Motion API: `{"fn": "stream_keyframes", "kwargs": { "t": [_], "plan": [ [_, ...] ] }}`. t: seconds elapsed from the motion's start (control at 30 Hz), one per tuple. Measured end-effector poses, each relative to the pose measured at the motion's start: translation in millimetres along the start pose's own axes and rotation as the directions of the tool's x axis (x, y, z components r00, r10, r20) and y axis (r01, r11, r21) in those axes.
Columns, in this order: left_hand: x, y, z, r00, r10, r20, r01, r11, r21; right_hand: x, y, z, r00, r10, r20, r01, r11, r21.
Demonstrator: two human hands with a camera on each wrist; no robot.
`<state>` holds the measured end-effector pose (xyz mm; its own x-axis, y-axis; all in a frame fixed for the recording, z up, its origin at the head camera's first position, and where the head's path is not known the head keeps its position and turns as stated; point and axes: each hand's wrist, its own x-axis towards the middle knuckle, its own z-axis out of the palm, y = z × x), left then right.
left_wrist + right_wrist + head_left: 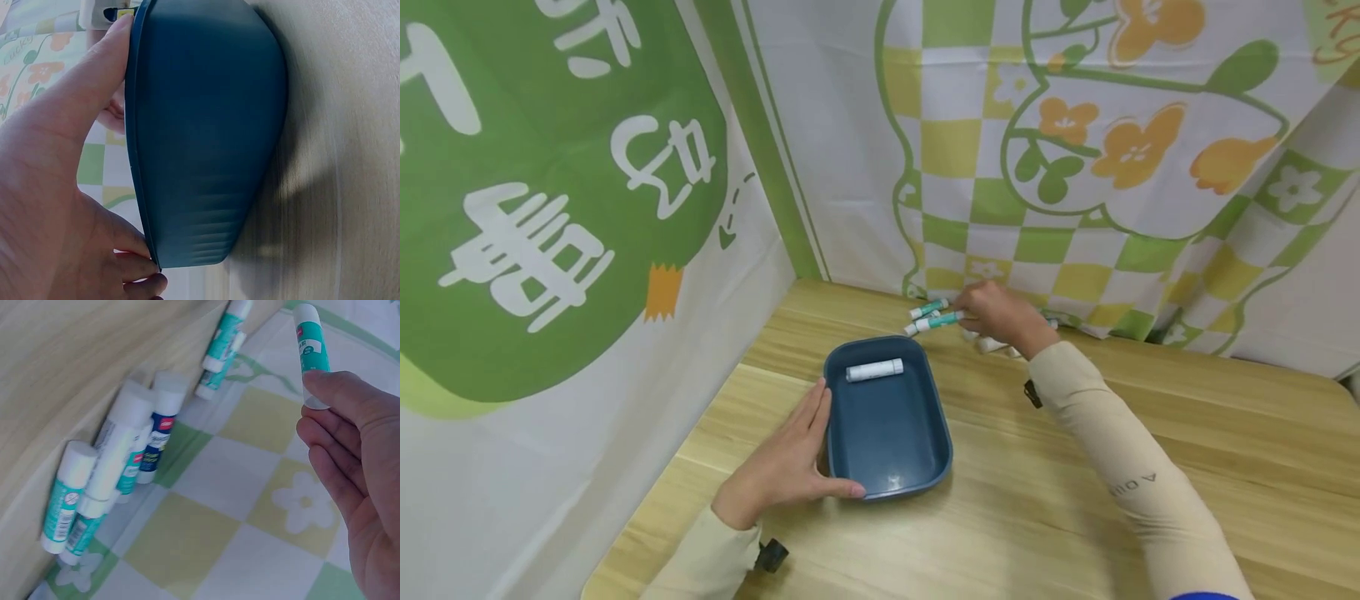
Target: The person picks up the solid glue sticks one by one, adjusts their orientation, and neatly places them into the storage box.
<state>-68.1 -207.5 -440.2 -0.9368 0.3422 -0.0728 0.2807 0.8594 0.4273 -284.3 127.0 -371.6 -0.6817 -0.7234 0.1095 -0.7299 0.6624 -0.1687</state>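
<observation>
My right hand (1000, 317) pinches a glue stick (312, 350) by its bottom end, thumb against fingers. The stick has a white cap and a teal label, and the right wrist view shows it raised apart from the others. My left hand (786, 458) rests against the corner of a dark blue tray (945, 433). Its fingers lie fairly straight along the left wall, and the thumb is spread to the near rim. Inside the tray, near the far end, lies a white glue stick (874, 370).
Several glue sticks lie at the table's back edge, including a fat white one (115, 447), a navy-labelled one (161, 428) and a teal one (67, 497). A printed cloth (955, 158) hangs behind the wooden table (1150, 467); another panel (647, 400) borders its left side.
</observation>
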Motion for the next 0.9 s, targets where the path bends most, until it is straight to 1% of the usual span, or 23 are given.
{"fn": "stream_keyframes", "kwargs": {
  "t": [0.03,0.13,0.23,0.3,0.43,0.5,0.57,0.73,0.9],
  "plan": [
    [0.0,-0.2,0.1,1.0,-0.001,0.002,0.001,1.0,-0.003,-0.5,-2.8,-1.3,1.0,-0.008,-0.007,0.008,1.0,-0.005],
    [0.0,-0.6,-0.1,1.0,-0.001,0.002,0.001,1.0,-0.006,-1.2,-12.2,-3.7,0.997,-0.067,-0.048,0.066,0.997,-0.033],
    [0.0,-0.8,-0.3,1.0,0.002,-0.003,-0.002,1.0,-0.001,-0.2,-22.3,-3.2,0.986,-0.141,-0.088,0.135,0.988,-0.068],
    [0.1,-0.9,-0.1,1.0,0.003,-0.005,-0.003,1.0,0.007,0.6,-28.7,-1.4,0.98,-0.174,-0.099,0.167,0.983,-0.081],
    [0.3,-0.6,0.5,1.0,0.015,-0.011,-0.015,1.0,0.022,1.5,-42.2,3.8,0.975,-0.207,-0.078,0.203,0.978,-0.056],
    [0.3,-0.2,0.1,1.0,0.018,-0.01,-0.018,1.0,0.025,2.5,-49.1,7.2,0.975,-0.214,-0.055,0.212,0.977,-0.033],
    [0.2,0.1,-0.4,1.0,0.018,-0.007,-0.017,1.0,0.025,3.7,-55.9,11.4,0.973,-0.227,-0.037,0.226,0.974,-0.032],
    [-0.7,0.8,-1.4,1.0,0.011,-0.002,-0.011,0.999,0.032,6.9,-72.4,23.2,0.96,-0.277,-0.027,0.275,0.959,-0.066],
    [-1.2,0.8,-1.6,1.0,0.016,-0.009,-0.015,0.999,0.048,7.1,-85.0,39.0,0.956,-0.294,-0.021,0.291,0.952,-0.096]
  ]
}}
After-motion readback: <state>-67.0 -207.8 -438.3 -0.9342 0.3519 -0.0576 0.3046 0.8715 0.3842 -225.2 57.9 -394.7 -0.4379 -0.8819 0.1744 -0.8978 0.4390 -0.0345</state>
